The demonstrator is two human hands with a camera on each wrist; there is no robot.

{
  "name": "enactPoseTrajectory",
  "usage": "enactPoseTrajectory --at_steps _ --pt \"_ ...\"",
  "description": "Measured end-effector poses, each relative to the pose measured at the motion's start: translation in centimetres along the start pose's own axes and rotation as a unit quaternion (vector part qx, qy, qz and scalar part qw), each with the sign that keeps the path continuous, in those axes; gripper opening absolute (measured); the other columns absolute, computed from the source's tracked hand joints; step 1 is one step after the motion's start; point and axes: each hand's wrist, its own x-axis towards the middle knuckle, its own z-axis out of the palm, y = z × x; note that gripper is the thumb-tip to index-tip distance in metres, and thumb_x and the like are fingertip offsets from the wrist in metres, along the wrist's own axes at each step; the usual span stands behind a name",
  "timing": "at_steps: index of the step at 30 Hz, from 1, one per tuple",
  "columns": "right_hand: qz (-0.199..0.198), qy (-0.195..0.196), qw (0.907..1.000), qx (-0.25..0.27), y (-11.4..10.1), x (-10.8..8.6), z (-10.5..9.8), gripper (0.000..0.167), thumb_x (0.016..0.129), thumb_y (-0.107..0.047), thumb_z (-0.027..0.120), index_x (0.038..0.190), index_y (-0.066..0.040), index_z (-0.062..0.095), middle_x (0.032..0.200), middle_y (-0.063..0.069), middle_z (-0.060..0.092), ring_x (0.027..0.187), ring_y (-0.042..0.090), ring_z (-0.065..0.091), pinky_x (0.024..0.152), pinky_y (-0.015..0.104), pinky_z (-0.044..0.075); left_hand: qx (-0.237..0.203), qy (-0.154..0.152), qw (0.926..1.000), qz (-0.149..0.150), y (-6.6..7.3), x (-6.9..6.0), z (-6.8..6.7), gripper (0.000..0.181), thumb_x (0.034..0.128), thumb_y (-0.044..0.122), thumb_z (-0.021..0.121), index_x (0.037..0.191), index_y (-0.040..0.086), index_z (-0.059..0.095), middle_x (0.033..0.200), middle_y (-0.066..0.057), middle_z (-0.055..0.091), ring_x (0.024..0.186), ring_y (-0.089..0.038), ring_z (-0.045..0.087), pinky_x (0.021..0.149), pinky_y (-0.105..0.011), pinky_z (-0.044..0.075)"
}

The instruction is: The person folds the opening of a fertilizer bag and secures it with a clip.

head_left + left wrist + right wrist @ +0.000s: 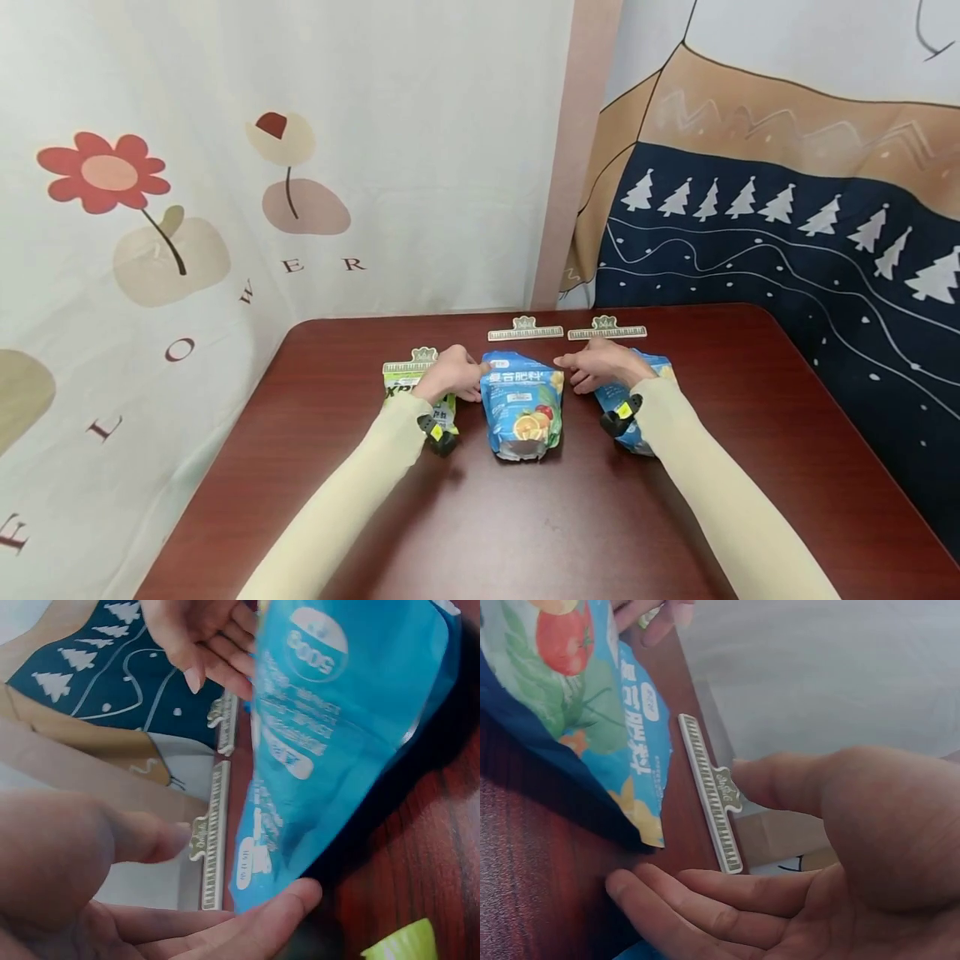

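A blue fertilizer pouch (517, 408), printed with fruit and vegetables, stands in the middle of the table between both hands. My left hand (452, 371) is at its upper left edge. In the left wrist view the fingertips (300, 892) meet the pouch's corner, while the thumb stays apart from it. At the upper right edge, my right hand (602, 362) has its fingers extended. A small gap separates it from the pouch in the right wrist view, and nothing lies between its thumb and fingers (727, 919).
Under my left arm lies a green bag (400, 383) with a sealing clip (423, 357) along its top. Another blue pouch (662, 365) is partly hidden under my right arm. Two sealing clips, one left (525, 332) and one right (607, 332), lie near the table's back edge, before curtains.
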Motion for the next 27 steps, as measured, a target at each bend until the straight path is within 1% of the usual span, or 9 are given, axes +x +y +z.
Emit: enactPoseTrajectory --at_steps 5,9,12,14,16,18,19,23,27 --pt "0.017 0.007 0.9996 0.021 0.2 0.5 0.7 0.051 0.098 -0.034 0.068 0.121 0.01 0.06 0.103 0.021 0.074 0.078 0.018 0.077 0.076 0.031 0.063 0.005 0.001 0.9999 -0.012 0.0 0.3 0.6 0.029 0.1018 0.019 0.064 0.106 -0.01 0.06 0.081 -0.026 0.074 0.073 -0.033 0.077 0.072 -0.042 0.063" --pt "0.023 0.012 0.9987 0.044 0.3 1.0 1.2 0.043 0.099 -0.029 0.067 0.117 0.009 0.06 0.091 0.016 0.073 0.066 0.015 0.075 0.07 0.029 0.062 0.023 0.008 0.9995 -0.021 0.0 0.9 1.0 0.019 0.1003 0.012 0.062 0.092 -0.005 0.057 0.072 -0.025 0.072 0.066 -0.032 0.076 0.069 -0.044 0.063" --pt "0.017 0.015 0.9977 0.065 0.4 1.3 1.6 0.04 0.101 -0.023 0.065 0.12 0.01 0.055 0.086 0.014 0.07 0.062 0.013 0.072 0.069 0.029 0.063 0.034 0.02 0.9989 -0.026 0.0 1.5 1.1 0.017 0.0985 0.008 0.06 0.096 -0.008 0.058 0.066 -0.023 0.07 0.06 -0.032 0.075 0.066 -0.043 0.063" --pt "0.013 0.019 0.9974 0.068 0.3 1.5 1.9 0.038 0.1 -0.02 0.064 0.121 0.01 0.052 0.082 0.013 0.068 0.059 0.012 0.07 0.07 0.03 0.063 0.039 0.026 0.9985 -0.029 -0.1 1.8 1.2 0.021 0.0983 0.007 0.06 0.107 -0.012 0.058 0.064 -0.022 0.069 0.057 -0.032 0.074 0.064 -0.044 0.063" --pt "0.007 0.023 0.9977 0.063 0.2 1.6 2.1 0.036 0.1 -0.016 0.063 0.121 0.009 0.05 0.079 0.012 0.066 0.057 0.012 0.069 0.072 0.032 0.063 0.045 0.029 0.9981 -0.032 -0.2 2.1 1.4 0.029 0.0984 0.006 0.06 0.118 -0.015 0.055 0.061 -0.021 0.067 0.054 -0.031 0.072 0.062 -0.043 0.063" --pt "0.005 0.033 0.9985 0.044 0.2 1.7 2.3 0.034 0.099 -0.016 0.064 0.119 0.008 0.049 0.077 0.012 0.065 0.056 0.012 0.068 0.072 0.034 0.063 0.053 0.031 0.9975 -0.035 -0.2 2.3 1.5 0.03 0.0986 0.005 0.059 0.122 -0.014 0.055 0.06 -0.021 0.067 0.053 -0.03 0.072 0.06 -0.042 0.063" --pt "0.005 0.041 0.9986 0.033 0.2 1.7 2.4 0.033 0.099 -0.016 0.064 0.117 0.007 0.05 0.077 0.012 0.064 0.055 0.012 0.068 0.073 0.034 0.063 0.057 0.032 0.9972 -0.036 -0.3 2.4 1.5 0.029 0.0986 0.004 0.058 0.122 -0.014 0.055 0.06 -0.02 0.067 0.052 -0.03 0.072 0.059 -0.042 0.063" --pt "0.005 0.071 0.9975 -0.004 0.1 1.9 2.6 0.029 0.1 -0.019 0.065 0.11 0.004 0.052 0.079 0.012 0.063 0.055 0.013 0.069 0.069 0.034 0.062 0.063 0.035 0.9965 -0.042 -0.2 2.6 1.6 0.017 0.0975 0.002 0.058 0.109 -0.011 0.06 0.059 -0.02 0.068 0.052 -0.03 0.072 0.056 -0.04 0.062" --pt "0.012 0.096 0.9952 -0.017 0.1 2.1 2.7 0.025 0.1 -0.02 0.065 0.105 0.003 0.056 0.076 0.01 0.063 0.054 0.012 0.069 0.066 0.031 0.061 0.057 0.044 0.9965 -0.043 0.0 2.6 1.5 0.02 0.0974 0.005 0.064 0.108 -0.011 0.062 0.059 -0.02 0.068 0.052 -0.03 0.072 0.056 -0.04 0.062"
